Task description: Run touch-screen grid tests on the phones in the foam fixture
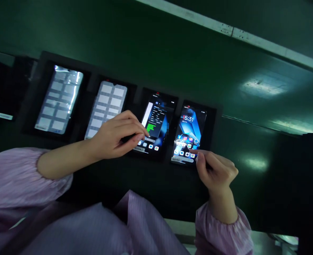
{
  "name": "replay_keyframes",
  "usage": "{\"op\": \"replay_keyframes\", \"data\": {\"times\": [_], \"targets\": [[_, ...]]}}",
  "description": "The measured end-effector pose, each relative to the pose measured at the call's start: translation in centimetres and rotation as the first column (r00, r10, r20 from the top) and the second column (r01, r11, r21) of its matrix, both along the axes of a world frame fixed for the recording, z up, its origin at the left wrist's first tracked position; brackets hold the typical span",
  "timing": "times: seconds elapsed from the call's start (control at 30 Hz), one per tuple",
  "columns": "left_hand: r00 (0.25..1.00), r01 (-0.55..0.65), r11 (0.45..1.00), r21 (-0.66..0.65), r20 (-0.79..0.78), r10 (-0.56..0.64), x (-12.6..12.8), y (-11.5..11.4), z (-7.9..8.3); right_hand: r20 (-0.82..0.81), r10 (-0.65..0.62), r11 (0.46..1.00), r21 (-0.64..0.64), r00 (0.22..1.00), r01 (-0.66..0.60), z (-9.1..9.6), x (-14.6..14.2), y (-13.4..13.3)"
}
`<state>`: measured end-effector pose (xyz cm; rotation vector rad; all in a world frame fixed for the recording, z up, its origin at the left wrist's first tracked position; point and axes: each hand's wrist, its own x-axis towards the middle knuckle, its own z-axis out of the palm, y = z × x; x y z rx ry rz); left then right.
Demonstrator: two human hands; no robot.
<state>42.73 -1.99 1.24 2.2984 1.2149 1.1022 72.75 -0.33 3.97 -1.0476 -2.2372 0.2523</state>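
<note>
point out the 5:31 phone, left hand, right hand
5:31 phone point(189, 131), head view, on its screen
left hand point(114, 136), head view, on its back
right hand point(217, 173), head view, on its back

Here we go: the phone screen point(189, 132) is gleaming like polished glass, the black plastic holder point(212, 124) is sitting matt around it, the green belt point(145, 53) is throwing back soft glossy glare, and the pink sleeve point(10, 177) is showing finely ribbed, gathered cloth.
</note>
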Motion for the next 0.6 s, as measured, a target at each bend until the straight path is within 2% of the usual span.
{"op": "replay_keyframes", "data": {"times": [0.1, 0.2, 0.27, 0.37, 0.5, 0.6], "targets": [[1.0, 0.001, 1.0, 0.023, -0.004, -0.001, 0.02, -0.03, -0.17, -0.054, 0.117, 0.993, -0.018, 0.992, -0.118, 0.09, 0.13, 0.09], [1.0, 0.003, 0.999, 0.036, -0.004, -0.003, -0.02, -0.1, -0.24, -0.106, 0.316, 0.945, -0.052, 0.943, -0.322, 0.06, 0.25, 0.17], [1.0, 0.003, 0.999, 0.039, -0.002, -0.003, -0.06, -0.17, -0.2, -0.105, 0.364, 0.924, -0.08, 0.925, -0.373, 0.01, 0.23, 0.18], [1.0, 0.008, 1.0, 0.012, -0.029, -0.008, -0.09, -0.27, -0.03, -0.087, 0.324, 0.939, -0.094, 0.942, -0.331, -0.02, 0.05, 0.16], [0.999, 0.01, 1.0, -0.007, -0.047, -0.01, -0.09, -0.26, 0.11, -0.055, 0.19, 0.979, -0.062, 0.98, -0.194, 0.03, -0.11, 0.14], [0.999, 0.015, 1.0, -0.005, -0.045, -0.015, -0.08, -0.23, 0.15, -0.047, 0.163, 0.985, -0.049, 0.985, -0.166, 0.05, -0.07, 0.15]]}}
